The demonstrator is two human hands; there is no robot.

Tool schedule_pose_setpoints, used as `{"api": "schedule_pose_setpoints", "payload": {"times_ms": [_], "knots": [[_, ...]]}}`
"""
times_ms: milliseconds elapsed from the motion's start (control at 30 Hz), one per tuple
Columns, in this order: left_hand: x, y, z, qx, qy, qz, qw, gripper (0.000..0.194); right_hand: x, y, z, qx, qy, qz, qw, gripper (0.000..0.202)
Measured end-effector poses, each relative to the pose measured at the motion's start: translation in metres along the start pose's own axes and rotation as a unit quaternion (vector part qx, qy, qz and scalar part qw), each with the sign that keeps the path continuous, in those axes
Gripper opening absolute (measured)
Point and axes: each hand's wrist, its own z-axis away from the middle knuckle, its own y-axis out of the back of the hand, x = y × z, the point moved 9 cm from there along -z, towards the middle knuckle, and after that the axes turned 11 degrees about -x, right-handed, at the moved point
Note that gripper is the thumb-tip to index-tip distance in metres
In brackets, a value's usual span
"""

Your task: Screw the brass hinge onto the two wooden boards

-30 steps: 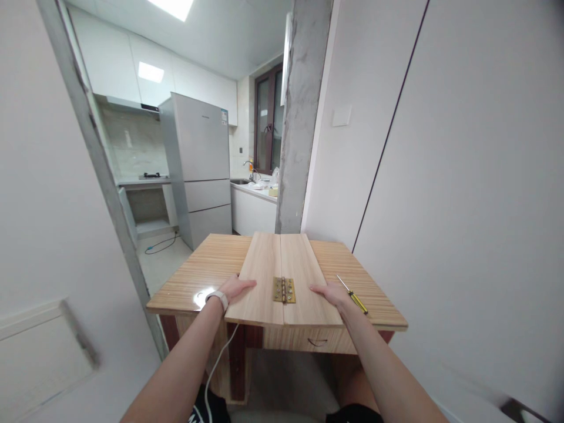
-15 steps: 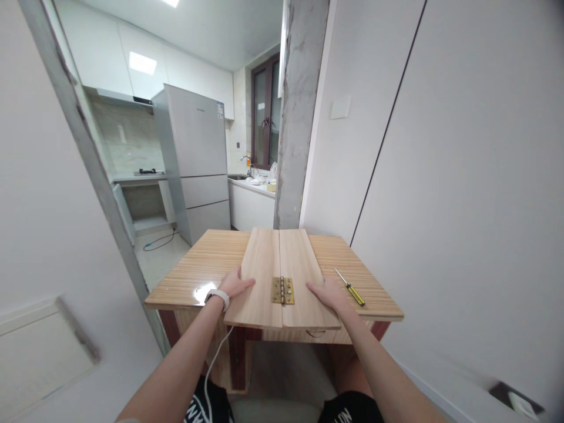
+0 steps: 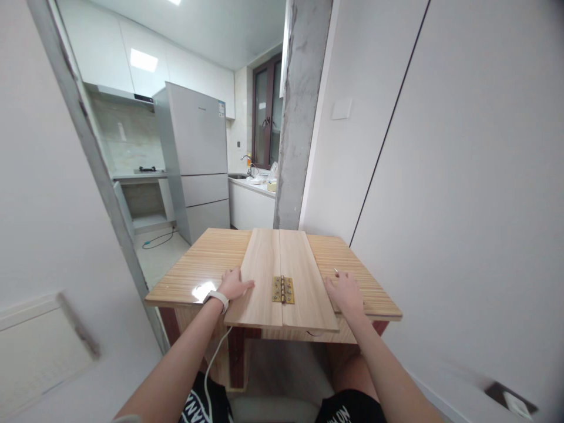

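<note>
Touching left board [image 3: 261,255] with left hand [image 3: 233,285] spread; can't tell about fingers of right hand [image 3: 346,292] over screwdriver [image 3: 336,271]. Might slide crooked if pushed from one side.

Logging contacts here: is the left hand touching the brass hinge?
Apart: the head view shows bare wooden board between left hand and brass hinge.
</note>
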Motion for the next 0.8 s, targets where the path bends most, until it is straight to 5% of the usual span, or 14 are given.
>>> {"api": "schedule_pose_setpoints", "payload": {"times_ms": [133,300,567,800], "knots": [[0.007,0.003,0.01,0.023,-0.026,0.001,0.999,0.074,0.036,0.014,0.002,0.041,-0.084,0.076,0.993,0.05],[0.025,-0.001,0.019,0.007,-0.038,-0.005,0.999,0.072,0.05,-0.011,-0.004,-0.072,-0.096,0.079,0.99,0.038],[0.034,-0.01,0.025,0.03,-0.049,-0.024,0.998,0.062,-0.014,-0.011,0.007,-0.09,-0.029,-0.03,0.995,0.036],[0.039,-0.005,0.035,0.048,-0.078,-0.004,0.996,0.053,-0.065,-0.01,0.029,-0.063,0.002,0.035,0.997,0.043]]}}
